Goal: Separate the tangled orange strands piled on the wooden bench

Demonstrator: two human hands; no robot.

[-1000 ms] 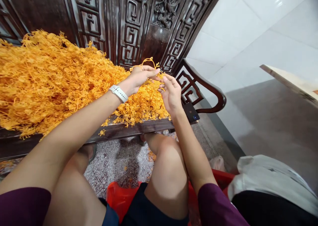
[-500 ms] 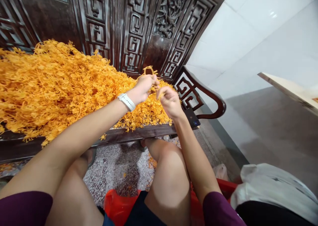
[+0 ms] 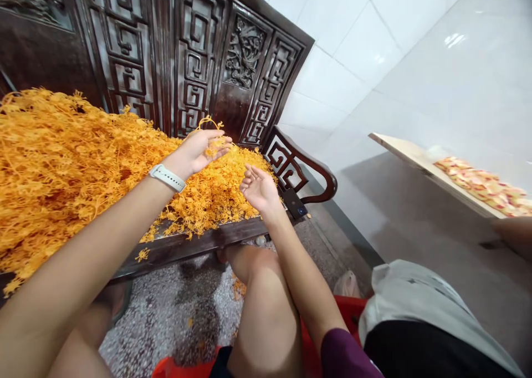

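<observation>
My left hand, with a pale watch strap on its wrist, is loosely closed around an orange plastic sprig. The thin stem of the sprig arches up above the fingers, and part of it shows between them. My right hand is apart from the left one, palm up, its fingers loosely bent and nothing visible in them. Beneath and behind both hands, a large heap of orange plastic sprigs covers the seat of a dark carved wooden bench.
A dark phone lies at the bench's right end, by the curved armrest. Pink and yellow pieces rest on a wooden board at right. Nearby are a pale cloth and something red.
My hands have drawn apart; the right one has opened and dropped away from the sprig. The sprig stays in my left hand. The view has shifted to the right.
</observation>
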